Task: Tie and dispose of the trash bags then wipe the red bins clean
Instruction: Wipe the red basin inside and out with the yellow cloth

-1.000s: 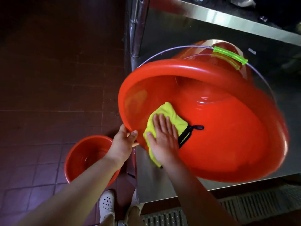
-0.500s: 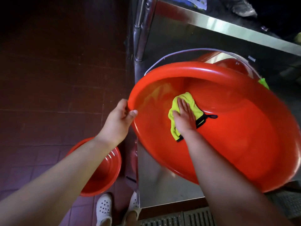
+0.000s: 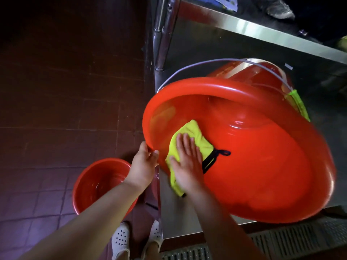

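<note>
Farthest left, a small red basin (image 3: pixel 97 182) stands on the dark tiled floor (image 3: pixel 56 109), below and left of the left hand's fingers and partly hidden by the left forearm. The left hand (image 3: pixel 143 164) grips the near left rim of the large red basin (image 3: pixel 262 166), thumb curled over the rim's edge and fingers wrapped under it, holding the basin tilted toward the person. Just right of that thumb, the right hand (image 3: pixel 187 162) lies flat inside the basin, fingers straight and close together, pressing a yellow-green cloth (image 3: pixel 193 134) against the inner wall; the cloth shows beyond the fingertips and under the palm, and its black loop (image 3: pixel 216 156) sticks out right of the fingers. Behind the basin, beyond the fingertips, a red bucket (image 3: pixel 262 76) with a wire handle sits on a steel shelf (image 3: pixel 197 53). Below the arms are white perforated shoes (image 3: pixel 120 239) and a floor grate (image 3: pixel 281 239).
</note>
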A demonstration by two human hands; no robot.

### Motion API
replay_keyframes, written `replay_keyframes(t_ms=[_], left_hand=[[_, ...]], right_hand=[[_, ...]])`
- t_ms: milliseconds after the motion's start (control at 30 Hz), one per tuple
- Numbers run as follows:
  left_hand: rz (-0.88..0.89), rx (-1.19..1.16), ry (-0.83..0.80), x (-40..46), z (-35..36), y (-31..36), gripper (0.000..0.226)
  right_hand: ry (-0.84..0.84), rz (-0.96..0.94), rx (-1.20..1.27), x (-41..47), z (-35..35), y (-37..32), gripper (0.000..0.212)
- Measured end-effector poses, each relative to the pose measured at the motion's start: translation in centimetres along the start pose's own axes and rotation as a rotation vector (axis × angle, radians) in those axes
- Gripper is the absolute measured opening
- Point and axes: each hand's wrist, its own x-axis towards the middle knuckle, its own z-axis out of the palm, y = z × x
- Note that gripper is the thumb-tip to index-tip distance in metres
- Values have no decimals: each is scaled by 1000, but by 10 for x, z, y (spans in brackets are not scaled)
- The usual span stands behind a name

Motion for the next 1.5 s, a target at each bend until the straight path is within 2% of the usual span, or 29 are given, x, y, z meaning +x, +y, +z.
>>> replay_keyframes(t_ms=[100,200,367,500,567,633,767,833,900,1033,1200,1333,1500], left_hand=[[30,45,-10,0,-4,5,18],[129,210,7,0,-7,9,6],[271,368,71,-1,-15,30,6],[371,441,58,4,-22,48,8],[399,389,23,7,-24,49,11],[378,285,-4,9,-24,42,10],[104,152,-150,6,-11,9,19],[53,117,-135,5,-7,-1,23],[63,90,-95,5,-5,-5,25],[75,41,-35,3,-1,-6,23],[166,124,-29,3,-3,4,13],[337,349,-23,11,-18,27,11],[426,434,-24,21,-26,56,18]], right_hand=[[10,-125,25,-32,2,-12,69],[-14,-182,121,-22,-6,0,68],[3,-56,243,38,-20,27,66],[-40,61,198,92,-36,67,63],[-58,123,120,107,-38,83,63],[-48,154,-2,111,-34,89,65],[-52,195,-78,106,-32,81,67],[-53,197,-79,99,-32,68,65],[-39,158,-87,77,-27,49,66],[-20,-63,-42,3,-11,13,68],[-63,-207,6,-20,-15,19,65],[-63,-131,50,20,-24,43,68],[-83,52,-24,85,-39,86,63]])
